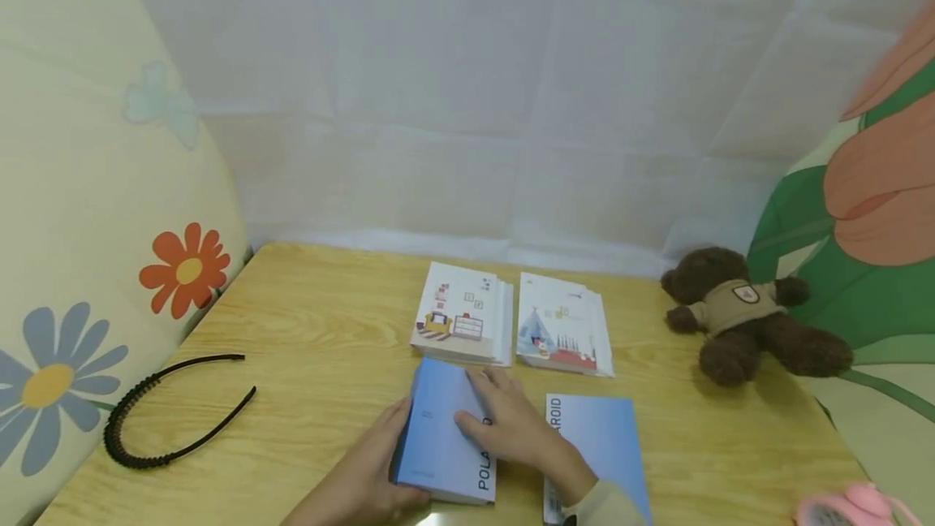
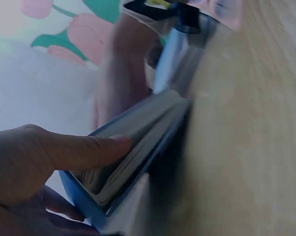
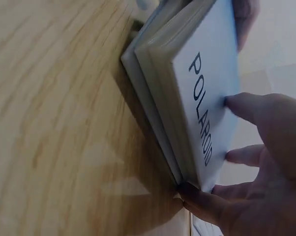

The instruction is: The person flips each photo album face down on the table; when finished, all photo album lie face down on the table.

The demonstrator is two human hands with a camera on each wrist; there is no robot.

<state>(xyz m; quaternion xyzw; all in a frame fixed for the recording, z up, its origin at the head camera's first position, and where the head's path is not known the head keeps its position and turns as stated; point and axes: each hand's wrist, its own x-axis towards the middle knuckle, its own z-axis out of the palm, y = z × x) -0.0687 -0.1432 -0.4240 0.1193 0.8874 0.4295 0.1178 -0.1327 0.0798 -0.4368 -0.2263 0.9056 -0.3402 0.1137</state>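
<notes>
A light blue album (image 1: 438, 437) printed POLAROID lies at the front middle of the wooden table (image 1: 314, 307), slightly raised. My left hand (image 1: 380, 469) holds its left edge. In the left wrist view one finger (image 2: 84, 150) lies along the page edges of the album (image 2: 138, 142), with other fingers beneath. My right hand (image 1: 511, 428) lies on the cover. In the right wrist view its fingertips (image 3: 236, 105) press the cover of the album (image 3: 207, 73) and the thumb hooks under the lower edge.
A second blue album (image 1: 602, 437) lies just right of the held one. Two white illustrated booklets (image 1: 460, 313) (image 1: 562, 323) sit behind. A brown teddy bear (image 1: 745, 315) is at the right, a black headband (image 1: 168, 412) at the left, and a pink object (image 1: 855, 510) at the front right corner.
</notes>
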